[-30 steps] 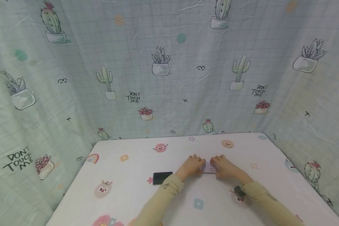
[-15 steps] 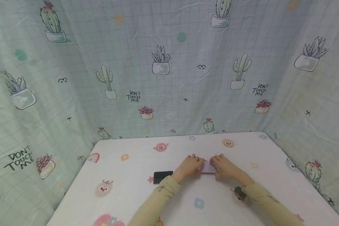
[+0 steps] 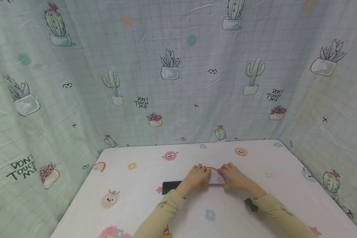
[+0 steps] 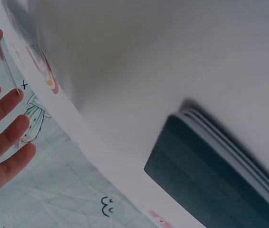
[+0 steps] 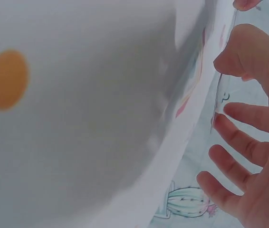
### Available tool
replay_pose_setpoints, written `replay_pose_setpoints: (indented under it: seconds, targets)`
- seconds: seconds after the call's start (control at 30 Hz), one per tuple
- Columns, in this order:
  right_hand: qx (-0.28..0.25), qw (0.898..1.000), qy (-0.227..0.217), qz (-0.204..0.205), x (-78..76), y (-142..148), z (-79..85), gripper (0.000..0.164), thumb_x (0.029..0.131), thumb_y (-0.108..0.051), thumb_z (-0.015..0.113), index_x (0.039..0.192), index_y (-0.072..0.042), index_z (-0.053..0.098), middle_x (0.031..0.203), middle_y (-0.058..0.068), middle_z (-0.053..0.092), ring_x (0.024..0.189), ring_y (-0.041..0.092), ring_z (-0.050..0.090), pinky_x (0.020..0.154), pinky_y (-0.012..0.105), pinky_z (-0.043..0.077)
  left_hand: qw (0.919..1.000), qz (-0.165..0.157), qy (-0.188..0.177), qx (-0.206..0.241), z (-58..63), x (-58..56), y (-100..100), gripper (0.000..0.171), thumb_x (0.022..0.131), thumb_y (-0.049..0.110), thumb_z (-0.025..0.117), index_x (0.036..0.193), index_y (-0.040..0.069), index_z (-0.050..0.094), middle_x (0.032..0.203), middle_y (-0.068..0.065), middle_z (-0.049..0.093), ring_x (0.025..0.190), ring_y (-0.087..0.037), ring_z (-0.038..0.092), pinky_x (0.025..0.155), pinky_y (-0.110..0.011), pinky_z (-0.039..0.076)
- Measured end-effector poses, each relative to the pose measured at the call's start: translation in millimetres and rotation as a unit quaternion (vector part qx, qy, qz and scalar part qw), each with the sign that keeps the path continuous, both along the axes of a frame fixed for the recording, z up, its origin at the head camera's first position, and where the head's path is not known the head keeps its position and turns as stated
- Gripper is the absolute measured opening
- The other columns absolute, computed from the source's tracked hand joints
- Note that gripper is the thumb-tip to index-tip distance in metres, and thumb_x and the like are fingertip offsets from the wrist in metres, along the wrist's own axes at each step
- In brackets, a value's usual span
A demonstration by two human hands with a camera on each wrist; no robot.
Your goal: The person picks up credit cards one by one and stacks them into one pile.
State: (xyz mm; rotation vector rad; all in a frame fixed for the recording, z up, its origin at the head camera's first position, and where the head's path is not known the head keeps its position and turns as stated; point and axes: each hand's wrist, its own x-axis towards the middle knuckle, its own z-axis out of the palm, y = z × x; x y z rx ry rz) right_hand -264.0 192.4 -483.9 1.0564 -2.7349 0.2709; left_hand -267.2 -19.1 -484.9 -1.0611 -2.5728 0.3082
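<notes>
In the head view a thin, pale lilac rectangular sheet [image 3: 216,178] spans the gap between both hands. My left hand [image 3: 195,177] pinches its left side, thumb nearest me and fingertips at the upper edge. The right side is pinched by my right hand [image 3: 235,177] in the same manner. Seen nearly edge-on in the right wrist view, the sheet [image 5: 218,97] is a fine line between thumb and fingers [image 5: 234,128]. The left wrist view shows the left fingers [image 4: 6,142] spread behind its edge. The sheet's kind cannot be told.
A dark flat rectangle [image 3: 171,187] lies left of the sheet, partly behind the left forearm; the left wrist view shows its dark green cover [image 4: 206,161] and layered edges. A small dark object [image 3: 251,204] sits beside the right sleeve. Printed curtains [image 3: 178,109] surround the white patterned table [image 3: 137,205].
My left hand has shifted slightly left, and more of the sheet shows between the hands. A printed rainbow has come into sight at the sheet's upper edge.
</notes>
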Motion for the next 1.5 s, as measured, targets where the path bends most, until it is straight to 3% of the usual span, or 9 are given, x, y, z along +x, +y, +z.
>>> replay_pose_setpoints:
  seconds: [0.4, 0.73, 1.0, 1.17, 1.37, 1.5]
  targets:
    - [0.022, 1.000, 0.016, 0.003, 7.2, -12.4, 9.9, 0.063, 0.057, -0.025, 0.072, 0.114, -0.003, 0.057, 0.099, 0.004, 0.047, 0.090, 0.018, 0.040, 0.076, 0.035, 0.039, 0.9998, 0.006, 0.002, -0.016, 8.6, 8.0, -10.7, 0.057, 0.067, 0.056, 0.066, 0.111, 0.021, 0.055, 0.096, 0.004, 0.054, 0.083, -0.012, 0.045, 0.070, -0.026, 0.039]
    - [0.004, 0.999, 0.046, 0.027, 4.5, -21.8, 5.1, 0.061, 0.057, -0.027, 0.073, 0.112, -0.008, 0.058, 0.098, 0.001, 0.048, 0.092, 0.016, 0.041, 0.076, 0.033, 0.039, 0.9997, 0.014, -0.019, -0.001, 13.1, 16.3, -25.3, 0.057, 0.069, 0.053, 0.065, 0.113, 0.018, 0.055, 0.095, 0.001, 0.054, 0.082, -0.013, 0.044, 0.066, -0.026, 0.035]
    - [0.004, 1.000, 0.010, 0.023, 6.8, -28.8, 5.4, 0.059, 0.060, -0.029, 0.073, 0.114, -0.011, 0.058, 0.102, 0.001, 0.049, 0.095, 0.016, 0.040, 0.079, 0.033, 0.041, 0.9996, 0.015, -0.010, 0.020, 6.5, 23.0, -31.6, 0.060, 0.070, 0.053, 0.065, 0.118, 0.020, 0.053, 0.096, 0.001, 0.053, 0.083, -0.012, 0.044, 0.067, -0.026, 0.037]
    - [0.008, 0.999, 0.020, 0.034, 8.8, -31.6, 5.7, 0.059, 0.061, -0.032, 0.073, 0.114, -0.011, 0.057, 0.102, 0.002, 0.049, 0.096, 0.016, 0.040, 0.080, 0.033, 0.041, 0.9993, 0.027, -0.016, 0.023, 5.3, 26.1, -35.9, 0.059, 0.071, 0.053, 0.065, 0.119, 0.022, 0.052, 0.098, 0.001, 0.053, 0.084, -0.013, 0.045, 0.070, -0.027, 0.039]
    - [-0.006, 0.997, 0.050, 0.056, 9.8, -34.9, 5.0, 0.058, 0.061, -0.031, 0.073, 0.112, -0.009, 0.059, 0.099, 0.002, 0.050, 0.094, 0.017, 0.039, 0.077, 0.032, 0.041, 0.9986, 0.032, -0.017, 0.040, 11.2, 33.5, -42.8, 0.057, 0.074, 0.050, 0.063, 0.122, 0.022, 0.050, 0.101, 0.002, 0.054, 0.087, -0.014, 0.045, 0.071, -0.028, 0.038]
    - [-0.016, 0.997, 0.043, 0.063, 11.3, -37.7, 4.5, 0.059, 0.063, -0.031, 0.073, 0.115, -0.009, 0.057, 0.101, 0.001, 0.049, 0.095, 0.016, 0.039, 0.077, 0.031, 0.041, 0.9978, 0.038, -0.014, 0.052, 14.6, 39.3, -47.8, 0.056, 0.076, 0.049, 0.062, 0.124, 0.023, 0.050, 0.102, 0.002, 0.055, 0.089, -0.014, 0.046, 0.073, -0.029, 0.038]
